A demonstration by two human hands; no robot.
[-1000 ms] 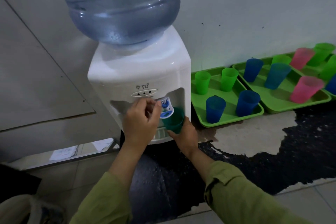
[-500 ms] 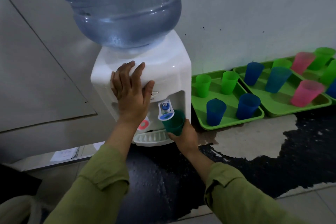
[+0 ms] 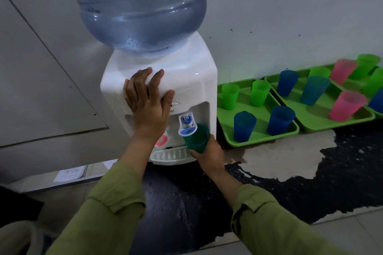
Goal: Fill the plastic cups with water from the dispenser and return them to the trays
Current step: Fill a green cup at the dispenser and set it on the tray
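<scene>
My right grip [image 3: 209,152] is clamping round the lower part of a dark green cup [image 3: 196,136], fingers curled about it from below, and is holding it tilted against the blue tap [image 3: 186,124] in the recess of the white dispenser [image 3: 192,80]; the tap's blue paddle is lying over the cup's rim, so I cannot tell how much water is inside. My left grip [image 3: 148,105] is lying flat with fingers straight and apart, pressing on the dispenser's front upper edge and covering the panel there, while its wrist is hiding part of the red tap [image 3: 161,141]. Just under the cup, the white drip tray [image 3: 171,154] is jutting out, and the big blue water bottle [image 3: 134,6] is sitting upturned on top. Right of the dispenser, on the black, worn tabletop [image 3: 279,151], the near green tray [image 3: 259,137] is carrying two green and two blue cups, and touching it a second green tray [image 3: 335,123] is carrying blue, pink and green ones. A printed sheet [image 3: 70,172] is lying lower left, its print too small to read.
</scene>
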